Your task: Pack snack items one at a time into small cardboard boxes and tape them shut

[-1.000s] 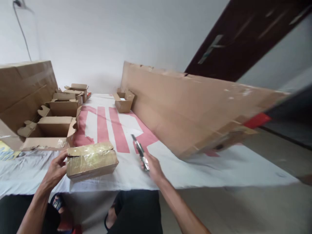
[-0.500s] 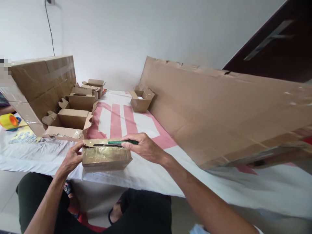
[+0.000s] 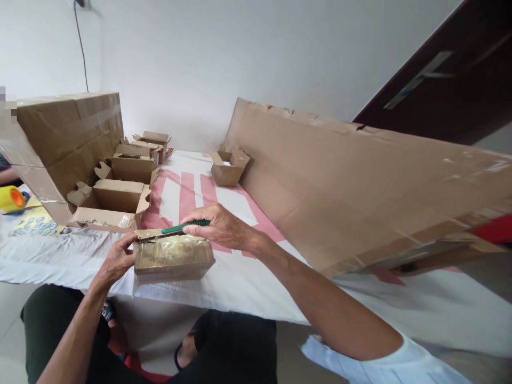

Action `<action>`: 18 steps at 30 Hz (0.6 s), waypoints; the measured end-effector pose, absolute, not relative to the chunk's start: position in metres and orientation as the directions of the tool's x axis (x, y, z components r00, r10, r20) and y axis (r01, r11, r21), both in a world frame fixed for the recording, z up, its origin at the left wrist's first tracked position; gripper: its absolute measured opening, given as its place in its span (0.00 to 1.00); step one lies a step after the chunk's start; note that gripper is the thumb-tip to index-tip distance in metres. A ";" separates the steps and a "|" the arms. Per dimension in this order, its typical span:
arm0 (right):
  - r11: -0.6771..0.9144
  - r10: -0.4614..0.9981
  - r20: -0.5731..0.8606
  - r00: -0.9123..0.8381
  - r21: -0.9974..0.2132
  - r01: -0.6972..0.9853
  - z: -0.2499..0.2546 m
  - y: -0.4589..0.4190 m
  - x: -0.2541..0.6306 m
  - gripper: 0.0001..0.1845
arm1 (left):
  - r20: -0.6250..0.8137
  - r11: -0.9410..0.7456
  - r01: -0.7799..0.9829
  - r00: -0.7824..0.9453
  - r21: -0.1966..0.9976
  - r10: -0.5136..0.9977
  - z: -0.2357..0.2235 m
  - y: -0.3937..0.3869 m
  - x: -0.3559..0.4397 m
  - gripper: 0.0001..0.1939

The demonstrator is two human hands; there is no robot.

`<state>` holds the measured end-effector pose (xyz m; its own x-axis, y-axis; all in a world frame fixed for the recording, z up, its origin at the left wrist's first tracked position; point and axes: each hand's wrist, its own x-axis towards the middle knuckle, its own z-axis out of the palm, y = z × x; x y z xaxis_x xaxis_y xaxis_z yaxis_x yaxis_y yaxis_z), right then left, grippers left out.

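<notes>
Slim cutter with a ribbed green handle (image 3: 173,229) held along the top of a small brown cardboard box wrapped in clear, yellowish tape (image 3: 175,261)

The box sits near the front edge of the long surface draped in white cloth with pink patches (image 3: 248,290), left of the middle of that edge. The person's bare left hand (image 3: 119,260) has its thumb and fingers closed on the box's left end, by the upper corner. The bare right hand (image 3: 220,228) has its fingers clamped on the cutter above the right part of the box top. The tool's narrow metal end points left along the rear of the top, towards the left hand; whether it is inside the seam or lying on it cannot be told.

Behind the left hand, a row of open brown cardboard boxes with raised flaps (image 3: 120,198) runs towards the far edge, beside a tall taped carton (image 3: 86,130). Near the left edge are a yellow tape roll with an orange core (image 3: 8,199) and a yellow printed sheet (image 3: 37,224). A small open brown box (image 3: 226,174) stands towards the far edge, next to a large leaning cardboard carton (image 3: 340,186) on the right.
</notes>
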<state>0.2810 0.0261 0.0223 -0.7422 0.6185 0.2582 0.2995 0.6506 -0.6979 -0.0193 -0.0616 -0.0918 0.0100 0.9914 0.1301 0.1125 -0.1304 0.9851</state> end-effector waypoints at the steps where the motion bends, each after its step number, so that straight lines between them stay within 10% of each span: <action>1: 0.660 0.611 0.262 -0.747 -0.690 0.297 0.023 0.026 0.281 0.12 | 0.128 -0.129 0.113 0.011 0.985 0.992 -0.092 -0.061 -0.020 0.23; 18: 0.771 0.535 0.112 -0.837 -0.469 0.431 0.045 0.041 0.256 0.10 | 0.126 -0.128 0.132 0.027 0.983 0.992 -0.092 -0.058 -0.022 0.24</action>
